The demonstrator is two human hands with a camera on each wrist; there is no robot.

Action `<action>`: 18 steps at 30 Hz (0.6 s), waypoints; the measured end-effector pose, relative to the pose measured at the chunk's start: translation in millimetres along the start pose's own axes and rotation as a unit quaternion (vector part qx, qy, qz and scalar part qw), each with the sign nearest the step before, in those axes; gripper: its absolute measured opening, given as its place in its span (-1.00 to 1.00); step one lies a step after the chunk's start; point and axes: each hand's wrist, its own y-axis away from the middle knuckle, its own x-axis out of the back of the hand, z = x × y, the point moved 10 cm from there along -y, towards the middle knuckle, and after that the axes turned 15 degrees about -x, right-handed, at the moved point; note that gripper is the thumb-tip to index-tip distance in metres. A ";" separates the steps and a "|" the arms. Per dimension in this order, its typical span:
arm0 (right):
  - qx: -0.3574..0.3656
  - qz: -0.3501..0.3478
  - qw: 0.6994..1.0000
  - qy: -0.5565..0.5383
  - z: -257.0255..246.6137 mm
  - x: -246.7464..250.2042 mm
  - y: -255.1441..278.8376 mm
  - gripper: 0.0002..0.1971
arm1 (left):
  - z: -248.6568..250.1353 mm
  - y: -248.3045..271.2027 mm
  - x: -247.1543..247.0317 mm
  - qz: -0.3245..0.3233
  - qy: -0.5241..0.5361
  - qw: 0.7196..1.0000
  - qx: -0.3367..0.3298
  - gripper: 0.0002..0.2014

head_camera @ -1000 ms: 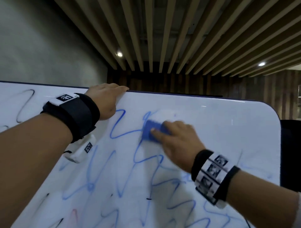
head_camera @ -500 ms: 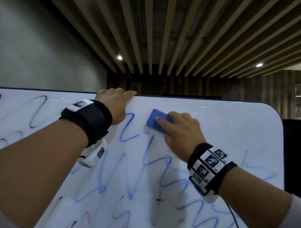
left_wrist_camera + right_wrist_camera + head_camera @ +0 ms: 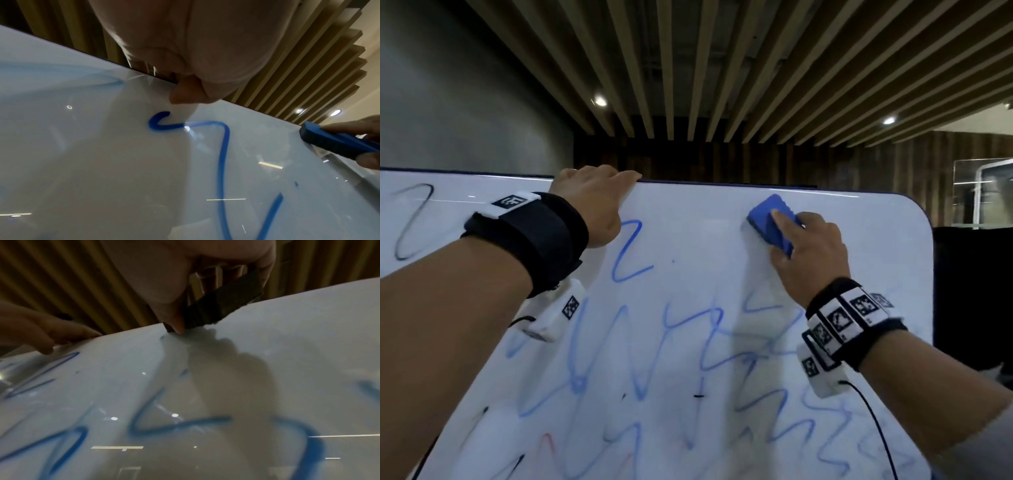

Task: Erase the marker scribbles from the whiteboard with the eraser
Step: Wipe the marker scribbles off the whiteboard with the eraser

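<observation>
While the left hand (image 3: 592, 202) hooks its fingers over the top edge of the board (image 3: 859, 246), likely to steady it against the rubbing, the right hand (image 3: 811, 253) grips the eraser (image 3: 770, 222) by its sides and presses it flat near the upper right corner. Blue scribbles (image 3: 630, 253) remain below and between the hands, a black loop (image 3: 410, 219) at far left.

Office: whiteboard (image 3: 722, 240) under slatted wooden ceiling (image 3: 722, 68).
</observation>
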 end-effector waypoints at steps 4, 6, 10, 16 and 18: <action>0.234 -0.032 0.972 -0.012 -63.5 -33.3 106.2 -0.46 | 1.6 0.9 1.4 -0.004 -0.002 1.000 0.000 -0.25; 0.296 -0.056 0.953 0.019 -78.4 -42.1 128.7 -0.46 | 1.6 1.4 1.1 -0.007 -0.002 1.000 -0.001 -0.25; 0.093 -0.004 0.996 -0.001 -53.9 -11.8 41.0 -0.42 | 2.2 1.3 2.1 -0.008 -0.005 1.000 -0.002 -0.25; 0.267 -0.047 0.963 -0.012 -130.5 -41.6 138.0 -0.45 | 3.1 2.5 2.7 -0.010 -0.010 1.000 -0.009 -0.24; 0.279 -0.062 0.958 0.011 -130.6 -44.1 146.0 -0.45 | 2.5 1.8 2.5 -0.010 -0.014 1.000 -0.009 -0.24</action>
